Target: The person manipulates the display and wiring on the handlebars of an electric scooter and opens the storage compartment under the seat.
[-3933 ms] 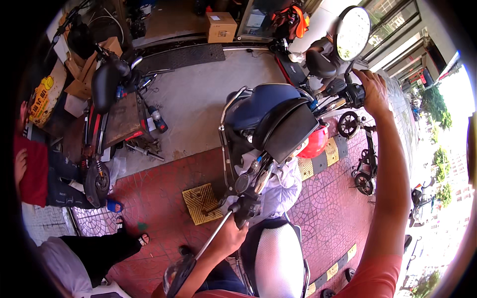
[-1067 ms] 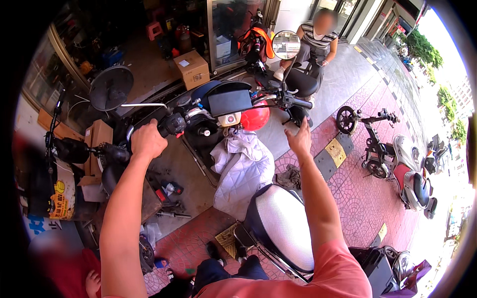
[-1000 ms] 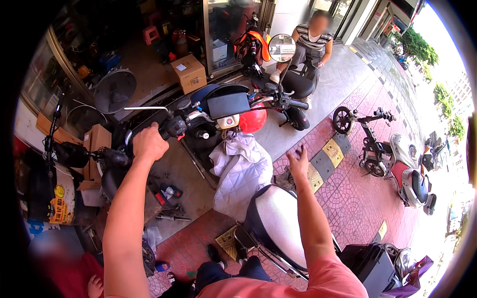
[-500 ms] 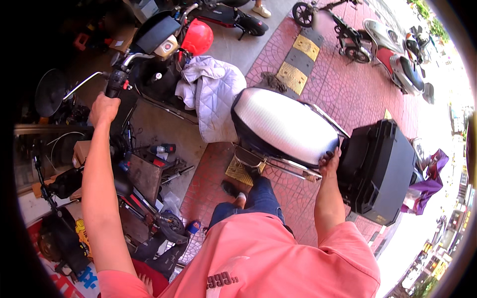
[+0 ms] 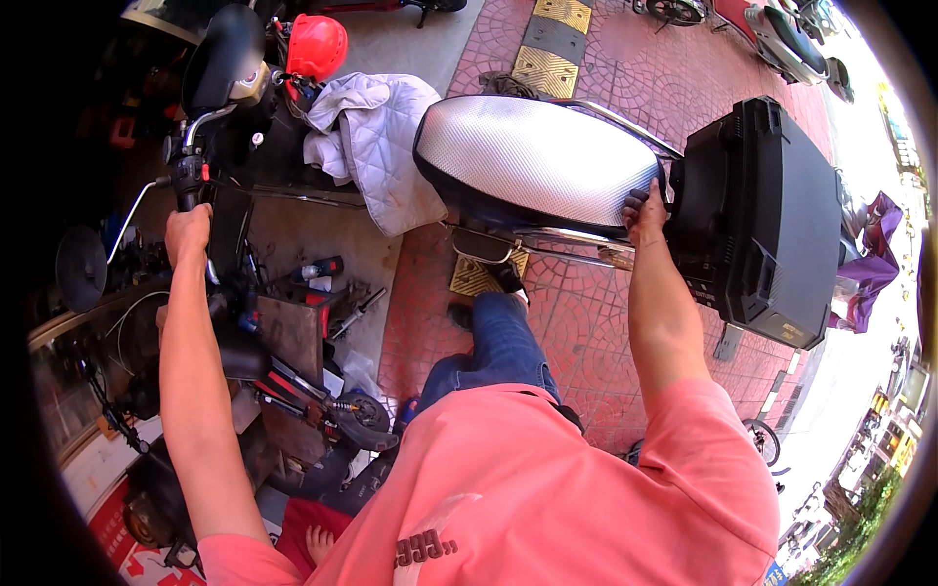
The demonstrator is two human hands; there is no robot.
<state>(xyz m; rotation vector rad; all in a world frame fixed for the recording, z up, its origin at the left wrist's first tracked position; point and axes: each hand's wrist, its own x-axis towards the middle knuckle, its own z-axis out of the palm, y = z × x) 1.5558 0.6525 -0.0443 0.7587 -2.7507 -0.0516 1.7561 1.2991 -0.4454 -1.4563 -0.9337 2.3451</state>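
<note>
I stand beside a scooter with a silver textured seat [image 5: 537, 156]. My left hand [image 5: 188, 234] is closed around the handlebar grip [image 5: 187, 195] at the far left. At the seat's rear edge my right hand [image 5: 645, 215] is closed, its darkened fingers curled over the cover. Just behind that hand sits a large black top box [image 5: 767, 220]. A pale quilted cover [image 5: 376, 142] drapes over the front of the scooter, and a red helmet [image 5: 317, 47] lies near the handlebar. A round mirror [image 5: 82, 267] sticks out beyond my left hand.
At left, a parked scooter with a small wheel [image 5: 362, 418] stands near scattered tools, including a power drill [image 5: 320, 269]. A yellow-black speed bump [image 5: 549, 49] crosses the red paving [image 5: 576, 322]. Another scooter [image 5: 782, 44] stands at the far right. Someone's bare foot [image 5: 319, 542] shows lower left.
The scooter's front and seat now appear higher and further left in view, and the top box sits higher. Both hands keep their holds. My view has shifted.
</note>
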